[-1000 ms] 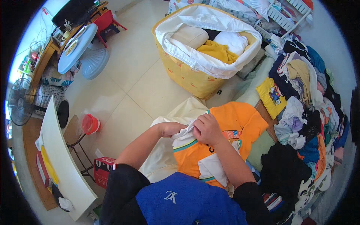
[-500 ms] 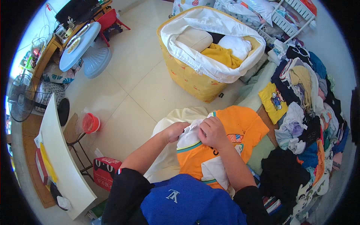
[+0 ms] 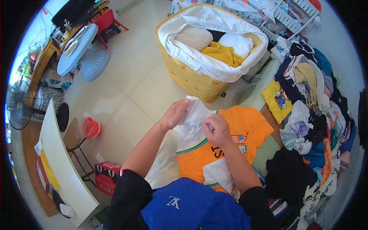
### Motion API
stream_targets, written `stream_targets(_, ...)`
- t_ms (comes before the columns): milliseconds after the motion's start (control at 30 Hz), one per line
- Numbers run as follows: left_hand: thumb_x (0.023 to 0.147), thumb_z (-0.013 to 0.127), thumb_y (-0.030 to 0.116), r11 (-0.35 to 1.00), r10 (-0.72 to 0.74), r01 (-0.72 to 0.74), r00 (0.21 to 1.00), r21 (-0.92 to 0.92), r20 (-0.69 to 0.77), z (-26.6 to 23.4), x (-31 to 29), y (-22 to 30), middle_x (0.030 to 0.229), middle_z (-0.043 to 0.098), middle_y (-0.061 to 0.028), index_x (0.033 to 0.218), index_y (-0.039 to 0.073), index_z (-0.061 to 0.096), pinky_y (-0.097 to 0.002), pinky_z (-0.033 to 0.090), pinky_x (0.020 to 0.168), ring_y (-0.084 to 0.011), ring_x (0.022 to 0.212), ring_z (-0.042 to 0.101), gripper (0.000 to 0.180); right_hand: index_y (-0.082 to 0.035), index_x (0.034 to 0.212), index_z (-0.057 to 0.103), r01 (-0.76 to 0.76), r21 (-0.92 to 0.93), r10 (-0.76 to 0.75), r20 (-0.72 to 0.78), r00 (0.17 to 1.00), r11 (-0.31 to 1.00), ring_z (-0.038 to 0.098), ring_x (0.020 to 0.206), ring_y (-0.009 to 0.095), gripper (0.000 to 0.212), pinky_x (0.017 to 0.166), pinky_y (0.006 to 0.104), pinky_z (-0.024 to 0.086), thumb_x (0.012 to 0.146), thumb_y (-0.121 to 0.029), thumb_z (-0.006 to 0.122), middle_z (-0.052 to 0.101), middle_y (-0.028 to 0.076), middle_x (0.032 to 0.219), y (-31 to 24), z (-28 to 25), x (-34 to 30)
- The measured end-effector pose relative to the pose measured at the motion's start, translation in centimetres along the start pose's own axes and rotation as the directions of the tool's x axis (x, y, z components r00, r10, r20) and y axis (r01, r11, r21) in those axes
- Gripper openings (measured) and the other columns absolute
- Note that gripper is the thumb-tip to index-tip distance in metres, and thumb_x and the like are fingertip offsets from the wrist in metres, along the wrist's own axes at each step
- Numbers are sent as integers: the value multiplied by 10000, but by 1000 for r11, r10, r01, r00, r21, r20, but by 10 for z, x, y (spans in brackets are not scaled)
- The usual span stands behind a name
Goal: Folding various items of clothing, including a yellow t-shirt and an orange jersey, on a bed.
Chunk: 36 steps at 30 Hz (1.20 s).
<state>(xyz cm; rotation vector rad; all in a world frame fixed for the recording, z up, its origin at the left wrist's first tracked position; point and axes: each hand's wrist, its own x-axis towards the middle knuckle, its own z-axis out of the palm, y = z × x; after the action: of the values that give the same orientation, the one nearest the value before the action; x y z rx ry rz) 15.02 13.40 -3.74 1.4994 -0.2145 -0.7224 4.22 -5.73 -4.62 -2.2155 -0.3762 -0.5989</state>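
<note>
An orange and white top (image 3: 195, 155) with a green stripe and dark lettering lies over my lap. My left hand (image 3: 176, 114) is closed on the edge of its white part (image 3: 194, 115) and holds that cloth up and stretched. Just right of the white part, my right hand (image 3: 217, 130) is curled into a fist over the top. Whether cloth is inside those fingers is hidden. A folded white piece (image 3: 218, 172) of the top rests below my right wrist. Cream cloth (image 3: 163, 161) spreads under the garment on the left.
Ahead stands a yellow fabric hamper (image 3: 191, 82) with clothes inside. Heaped clothes (image 3: 306, 99) and a folded yellow shirt (image 3: 276, 101) lie at the right. On the left are a white tabletop (image 3: 63, 165), a red bucket (image 3: 91, 127) and a red box (image 3: 107, 178).
My left hand has moved up and slightly away from the right one, spreading the white cloth that was bunched between them. My right hand has stayed about where it was.
</note>
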Motion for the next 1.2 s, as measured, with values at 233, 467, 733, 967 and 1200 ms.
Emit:
stream_targets(233, 794, 543, -10, 984, 2, -60, 947, 169, 322, -14, 21, 29, 1177, 611, -72, 1312, -6, 500, -276, 483, 889, -135, 1022, 597, 520, 2, 948, 636, -489, 131, 467, 167, 868, 862, 611, 847, 224, 275, 753, 325, 485, 836, -247, 662, 647, 92, 876, 61, -1, 41)
stream_targets(467, 734, 494, -47, 838, 39, -78, 996, 539, 83, -42, 30, 12, 951, 665, -78, 1159, -15, 598, -273, 501, 734, -133, 822, 621, 439, -11, 1089, 637, -827, 194, 480, 735, 479, 527, 574, 727, 91, 316, 679, 248, 471, 899, -261, 598, 653, 27, 862, 61, 5, 80)
stream_targets(733, 736, 535, -11, 868, -24, 21, 1000, 497, 0, -63, 27, -45, 775, 599, -16, 861, -3, 587, -259, 455, 648, -108, 720, 551, 136, -41, 1026, 653, -840, 258, 489, 716, 498, 478, 518, 632, 31, 221, 560, 198, 424, 916, -226, 599, 624, -41, 800, 60, 13, 73)
stream_targets(967, 737, 504, -23, 996, 57, -53, 997, 71, -54, -63, 23, -13, 768, 575, 9, 845, 19, 577, -248, 454, 667, -100, 746, 551, 137, -40, 960, 638, -807, 523, 408, 696, 590, 275, 569, 695, 53, 185, 641, 226, 467, 916, -216, 607, 639, -21, 836, 54, 35, 99)
stream_targets(1200, 719, 541, 18, 910, -99, 63, 993, 410, 68, -67, 1, -7, 842, 606, -26, 904, 0, 597, -275, 471, 720, -151, 762, 576, 194, -31, 1002, 640, -766, 557, 447, 624, 641, 321, 583, 781, 65, 231, 707, 236, 474, 925, -246, 607, 651, -2, 897, 62, 21, 103)
